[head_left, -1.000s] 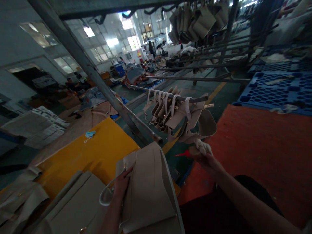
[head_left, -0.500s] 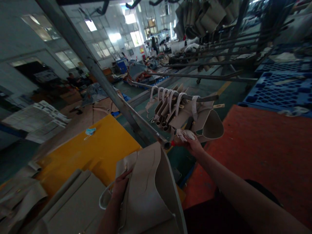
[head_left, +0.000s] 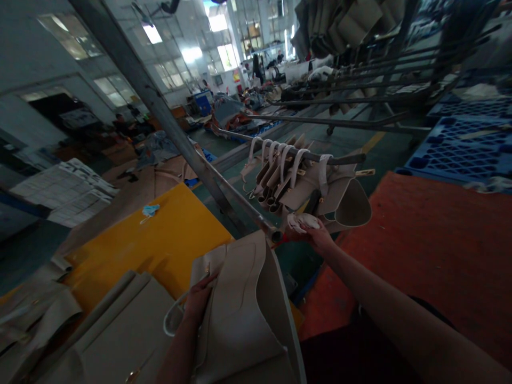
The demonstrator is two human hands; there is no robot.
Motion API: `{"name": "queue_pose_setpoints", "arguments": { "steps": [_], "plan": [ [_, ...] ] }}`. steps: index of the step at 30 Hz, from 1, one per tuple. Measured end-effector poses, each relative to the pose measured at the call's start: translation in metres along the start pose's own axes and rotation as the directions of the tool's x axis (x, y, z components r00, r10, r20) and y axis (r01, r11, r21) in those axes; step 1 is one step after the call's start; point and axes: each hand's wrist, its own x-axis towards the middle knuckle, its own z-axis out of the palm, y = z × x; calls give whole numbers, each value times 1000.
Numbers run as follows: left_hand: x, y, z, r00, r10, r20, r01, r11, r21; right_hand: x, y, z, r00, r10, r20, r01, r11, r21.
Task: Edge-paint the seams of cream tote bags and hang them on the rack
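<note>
A large beige handbag [head_left: 240, 298], its side gaping, stands tilted in front of me. My left hand [head_left: 199, 300] grips it by the near side, close to a small gold fitting; a pale handle loop hangs beside that wrist. Farther forward, my right hand [head_left: 318, 234] is closed around a crumpled whitish cloth-like bundle [head_left: 303, 223]. Something red shows just left of these fingers, too blurred to name. Past this hand, several beige bags [head_left: 304, 184] hang by wrapped handles from a metal bar [head_left: 344, 160]. The open pipe end [head_left: 276, 235] lies near the handbag's top edge.
A yellow board [head_left: 160, 240] at left carries a blue face mask [head_left: 150, 210] and more beige bag pieces [head_left: 120, 325]. A slanted metal post [head_left: 160, 114] rises ahead. On the right are an orange-red surface [head_left: 440, 240] and blue pallets [head_left: 468, 149]. People sit farther back.
The view has shifted slightly, so the background and hanging bags appear a little to the right. Both hands keep their holds, with the handbag almost unmoved.
</note>
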Motion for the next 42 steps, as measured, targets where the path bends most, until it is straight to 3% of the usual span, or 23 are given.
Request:
{"name": "queue_pose_setpoints", "arguments": {
  "steps": [10, 16, 26, 42],
  "plan": [
    [-8, 11, 8, 993, -65, -103, 49, 987, -151, -16, 4, -23, 999, 18, 46, -15, 997, -77],
    [-11, 14, 9, 991, -65, -118, 41, 980, -193, -34, 3, -44, 997, 81, 2, -81, 991, -110],
    [-12, 16, 9, 987, -72, -143, 51, 988, -145, -69, 7, -74, 990, 134, 49, -127, 984, -126],
    [-6, 8, 13, 988, -45, -147, 22, 988, -153, -127, -4, -92, 980, 157, 119, -127, 965, -229]
  ]
}}
